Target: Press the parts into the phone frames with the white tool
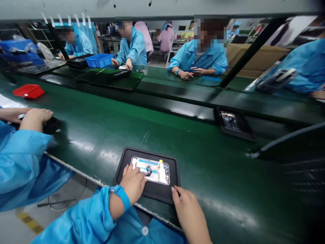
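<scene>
The green bench [157, 135] is spreading across your whole view, and a dark curved structure [299, 176] is blocking your far right. A neighbour's blue sleeve [22, 149] is crowding the bench edge on your left, with that person's hands bending over something dark. Across from you, workers in blue [196, 56] are sitting along the far side, and a slanting black post [251, 52] is cutting across that view. Your black tray [162, 196] is lying at the near edge, while a second tray [242, 132] is sitting farther off to the right, carrying another device. A blue bin [99, 60] is standing at the far side, and a red bin [28, 91] is resting at the left. Your left hand [133, 183] is reaching over the phone frame [153, 176], fingers spreading over its left end; you cannot tell whether they are gripping. Your right hand [189, 206] is keeping thumb and forefinger narrow at the tray's right edge, any hold being unclear. The frame is lying inside the tray, and a small dark part [148, 170] is showing beside your left fingertips
</scene>
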The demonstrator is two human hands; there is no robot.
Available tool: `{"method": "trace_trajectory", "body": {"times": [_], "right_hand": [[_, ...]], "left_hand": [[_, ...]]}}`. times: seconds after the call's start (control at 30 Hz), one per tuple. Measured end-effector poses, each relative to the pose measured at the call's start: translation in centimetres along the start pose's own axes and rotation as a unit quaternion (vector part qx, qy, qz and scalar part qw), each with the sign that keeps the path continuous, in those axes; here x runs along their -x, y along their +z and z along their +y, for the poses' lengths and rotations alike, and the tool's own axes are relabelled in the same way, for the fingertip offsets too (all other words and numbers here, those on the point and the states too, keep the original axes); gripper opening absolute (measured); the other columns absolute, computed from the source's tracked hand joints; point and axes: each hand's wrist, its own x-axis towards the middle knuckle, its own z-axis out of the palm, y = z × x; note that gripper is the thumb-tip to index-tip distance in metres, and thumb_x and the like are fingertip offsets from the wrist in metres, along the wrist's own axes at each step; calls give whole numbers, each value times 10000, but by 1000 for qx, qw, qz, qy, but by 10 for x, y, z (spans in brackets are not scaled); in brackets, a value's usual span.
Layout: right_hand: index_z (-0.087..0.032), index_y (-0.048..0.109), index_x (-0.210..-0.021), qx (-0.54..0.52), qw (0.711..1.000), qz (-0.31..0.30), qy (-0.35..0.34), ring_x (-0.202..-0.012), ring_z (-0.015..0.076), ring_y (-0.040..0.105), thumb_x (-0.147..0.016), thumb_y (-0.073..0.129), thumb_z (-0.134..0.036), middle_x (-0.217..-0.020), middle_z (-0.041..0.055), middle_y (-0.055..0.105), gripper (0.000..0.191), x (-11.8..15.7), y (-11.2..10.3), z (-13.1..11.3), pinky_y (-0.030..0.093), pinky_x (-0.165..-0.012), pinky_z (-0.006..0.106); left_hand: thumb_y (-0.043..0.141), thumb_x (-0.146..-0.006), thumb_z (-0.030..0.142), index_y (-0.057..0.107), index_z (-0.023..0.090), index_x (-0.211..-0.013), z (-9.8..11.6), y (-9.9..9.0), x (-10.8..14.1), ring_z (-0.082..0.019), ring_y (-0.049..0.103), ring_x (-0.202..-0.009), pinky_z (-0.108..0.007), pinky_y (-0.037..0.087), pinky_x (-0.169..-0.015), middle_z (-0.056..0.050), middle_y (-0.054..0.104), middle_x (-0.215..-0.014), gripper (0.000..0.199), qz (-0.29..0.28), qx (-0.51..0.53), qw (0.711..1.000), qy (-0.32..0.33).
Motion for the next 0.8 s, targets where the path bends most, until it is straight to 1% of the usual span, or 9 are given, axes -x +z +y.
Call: {"method": "trace_trajectory", "body": {"times": [0.13,0.23,0.3,0.4,0.47,0.53,0.63,0.7,0.8], "right_hand": [[-187,635,-919,-18,1000,-4,24,-926,260,532,-829,312,-469,-944,103,603,439,0,-2,-1,431,-780,351],[-164,632,-923,-22,1000,-2,22,-926,268,529,-821,304,-482,-947,112,601,468,1,-4,-2,420,-806,371],[-155,630,-929,-17,1000,-3,22,-927,270,527,-824,305,-475,-955,116,600,467,2,-4,-3,420,-806,373],[-164,630,-930,0,1000,-10,24,-928,264,530,-840,321,-449,-953,109,601,431,3,-6,-3,430,-787,359],[-161,629,-950,25,1000,-6,12,-917,261,536,-852,339,-421,-962,108,597,402,2,-7,-5,428,-793,359],[-150,622,-994,63,998,13,-11,-916,266,536,-852,370,-389,-1020,119,578,376,-3,-9,-12,419,-811,371],[-145,624,-1008,86,994,51,-49,-961,275,518,-839,411,-347,-1106,129,543,339,-15,-13,-27,398,-849,385],[-144,630,-992,40,995,53,-80,-998,264,503,-839,405,-340,-1098,126,551,336,-23,-16,-37,381,-881,375],[-143,614,-1031,-80,994,-6,-76,-1009,239,505,-838,389,-386,-1073,116,571,383,-29,-22,-49,375,-897,345]], "left_hand": [[514,-780,210,669,243,-755,7,3,-3,-278,445,-1033,-546,267,-955,-46,596,-943,160,7,26,999,-36],[470,-796,177,639,191,-731,10,3,-8,-282,448,-1051,-546,242,-975,-53,604,-897,181,16,28,998,-45],[419,-818,151,611,153,-742,9,2,-12,-260,484,-1013,-522,244,-989,-66,608,-826,206,30,27,997,-62],[341,-851,138,582,128,-746,3,-2,-19,-207,564,-854,-477,262,-1002,-71,610,-741,263,65,47,990,-115],[324,-859,149,585,125,-792,-2,-4,-21,-195,583,-815,-443,306,-988,-73,621,-762,270,86,78,983,-143],[339,-857,173,590,119,-907,-4,-8,-20,-203,578,-882,-399,375,-943,-88,633,-869,262,97,123,976,-154],[368,-862,225,580,128,-1026,-2,-14,-15,-197,556,-960,-338,439,-870,-90,620,-1002,286,85,189,973,-101],[384,-867,250,604,153,-999,3,-17,-10,-183,566,-914,-321,450,-841,-68,634,-952,274,65,200,977,-29],[409,-863,240,636,178,-909,11,-16,-4,-173,564,-794,-307,468,-763,-46,629,-791,240,39,169,983,52]]}}
